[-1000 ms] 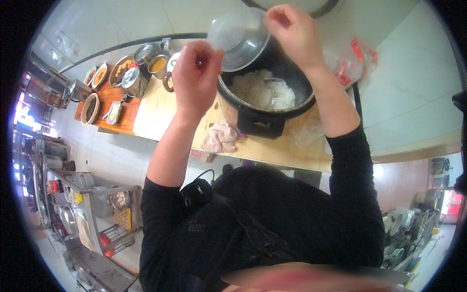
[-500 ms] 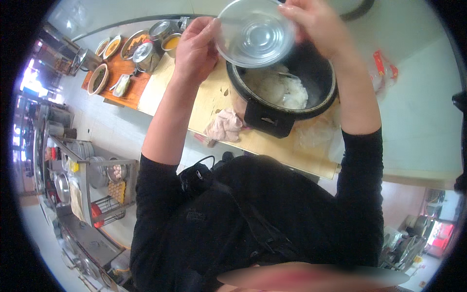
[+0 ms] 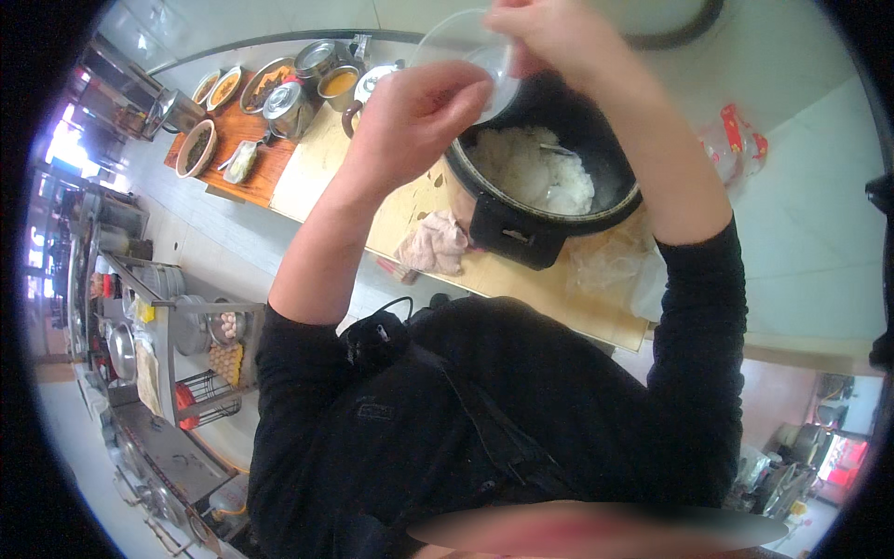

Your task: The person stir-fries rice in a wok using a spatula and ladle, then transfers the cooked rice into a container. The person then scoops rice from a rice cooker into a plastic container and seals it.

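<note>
A clear plastic bowl point(image 3: 501, 88) is held up and tilted above the far left rim of a black rice cooker point(image 3: 517, 228). My right hand point(image 3: 549, 37) grips the bowl's edge from the right. Curled and closed, my left hand point(image 3: 424, 116) is at the bowl's near left side and covers much of it; its fingertips are partly hidden. White cooked rice point(image 3: 531, 168) lies inside the open cooker, with a pale utensil point(image 3: 557, 149) resting in it. A crumpled pinkish cloth point(image 3: 433, 244) sits beside the cooker on the wooden table point(image 3: 317, 177).
To the left, dishes of food point(image 3: 196, 149), a lidded steel pot point(image 3: 289, 107) and a container of yellow liquid point(image 3: 337, 84) stand on the table. Plastic bags point(image 3: 605, 261) lie right of the cooker. A metal rack point(image 3: 168, 354) stands at lower left.
The bowl has turned from facing me to a steeper tilt and shifted slightly left. My left hand has moved lower and right, across its front; my right hand has moved left.
</note>
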